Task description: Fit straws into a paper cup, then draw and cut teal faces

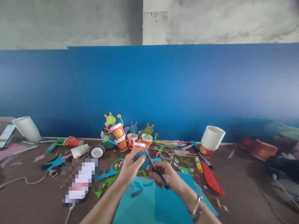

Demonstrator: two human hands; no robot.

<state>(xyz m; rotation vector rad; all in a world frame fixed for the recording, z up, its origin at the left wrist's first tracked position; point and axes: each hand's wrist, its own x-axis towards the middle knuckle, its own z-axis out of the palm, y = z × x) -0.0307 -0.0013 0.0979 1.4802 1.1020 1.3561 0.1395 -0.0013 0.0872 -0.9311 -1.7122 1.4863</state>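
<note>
My left hand [129,168] pinches a round blue paper piece [141,160] with dark markings, its thumb lying across the front. Black-handled scissors [162,178] are gripped in my right hand [171,179], their blades reaching up beside the right edge of the paper. I cannot tell whether the blades touch it. Below both hands lie a light blue sheet [133,208] with small dark scraps on it and a deeper blue sheet [174,199]. Just behind the hands stand red-and-white paper cups [121,143], several with paper animal faces [110,119] and arms attached.
A phone [80,180], blurred out, lies left on the brown table [243,193]. Green paper scraps [106,183] are strewn beside it. On the right are a red plastic object [211,179], a glue stick [198,165] and a white cup stack [213,138]. A blue partition [149,84] stands behind.
</note>
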